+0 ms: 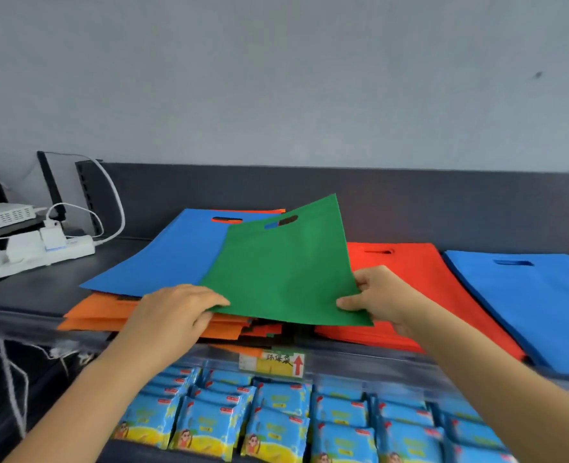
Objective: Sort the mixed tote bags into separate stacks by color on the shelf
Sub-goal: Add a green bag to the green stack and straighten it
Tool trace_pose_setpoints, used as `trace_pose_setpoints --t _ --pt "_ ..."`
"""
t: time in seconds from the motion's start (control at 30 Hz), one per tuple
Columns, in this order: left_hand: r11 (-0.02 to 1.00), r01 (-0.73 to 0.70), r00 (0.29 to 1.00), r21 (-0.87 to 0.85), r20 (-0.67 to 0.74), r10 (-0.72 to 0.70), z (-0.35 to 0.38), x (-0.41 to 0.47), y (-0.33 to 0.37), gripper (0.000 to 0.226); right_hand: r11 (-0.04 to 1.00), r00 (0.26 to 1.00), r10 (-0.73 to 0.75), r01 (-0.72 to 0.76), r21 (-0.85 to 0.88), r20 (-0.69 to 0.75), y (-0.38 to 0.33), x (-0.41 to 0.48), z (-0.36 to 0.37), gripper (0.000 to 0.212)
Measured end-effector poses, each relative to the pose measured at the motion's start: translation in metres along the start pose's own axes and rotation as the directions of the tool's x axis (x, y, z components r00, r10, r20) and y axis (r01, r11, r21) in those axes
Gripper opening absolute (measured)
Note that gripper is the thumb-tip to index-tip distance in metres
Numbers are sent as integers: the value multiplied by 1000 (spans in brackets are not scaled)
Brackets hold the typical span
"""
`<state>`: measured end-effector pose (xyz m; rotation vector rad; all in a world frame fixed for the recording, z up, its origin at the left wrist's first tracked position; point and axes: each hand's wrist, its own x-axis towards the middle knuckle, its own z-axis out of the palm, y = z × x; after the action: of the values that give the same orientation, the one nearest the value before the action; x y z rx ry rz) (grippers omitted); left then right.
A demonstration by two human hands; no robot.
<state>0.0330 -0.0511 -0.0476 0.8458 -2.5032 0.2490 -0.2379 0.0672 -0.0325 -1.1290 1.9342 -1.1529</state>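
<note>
A green tote bag (283, 262) is lifted and tilted above the mixed pile on the dark shelf (36, 289). My right hand (375, 300) pinches its lower right corner. My left hand (173, 312) holds its lower left edge, fingers under the fabric. Beneath it lies a blue bag (166, 259) on top of several orange bags (99, 315). To the right sit a red-orange stack (420, 282) and a blue stack (530, 295), each flat on the shelf.
A white power strip (39, 252) with plugs and cables lies at the shelf's left end, beside white devices (2, 213). Below the shelf edge, a yellow price label (273, 364) and rows of blue snack packets (276, 422) fill the lower shelf. A dark back panel (410, 208) closes the rear.
</note>
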Motion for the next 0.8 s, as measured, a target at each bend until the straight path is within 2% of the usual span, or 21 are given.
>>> trace_pose_setpoints --t 0.23,0.33,0.47,0.57,0.67,0.8 --pt "958 -282 948 -49 -167 271 14 28 142 35 968 960 -73 3 -250 -271 83 -75 -119 15" --pt "926 -372 917 -56 -175 358 28 33 219 46 965 920 -74 -31 -260 -386 116 -124 -176 6" --pt "879 -465 876 -103 -196 440 42 39 319 53 967 841 -69 -76 -242 -537 161 -181 -247 12" --pt "856 -494 863 -153 -204 462 47 44 385 49 966 774 -87 -88 -242 -627 193 -214 -295 17" --pt "828 -528 844 -186 -222 488 52 53 437 55 967 728 -89 -101 -236 -680 218 -238 -336 14" --pt "785 -591 802 -187 -244 545 61 80 488 49 973 672 -102 -84 -213 -733 248 -257 -381 5"
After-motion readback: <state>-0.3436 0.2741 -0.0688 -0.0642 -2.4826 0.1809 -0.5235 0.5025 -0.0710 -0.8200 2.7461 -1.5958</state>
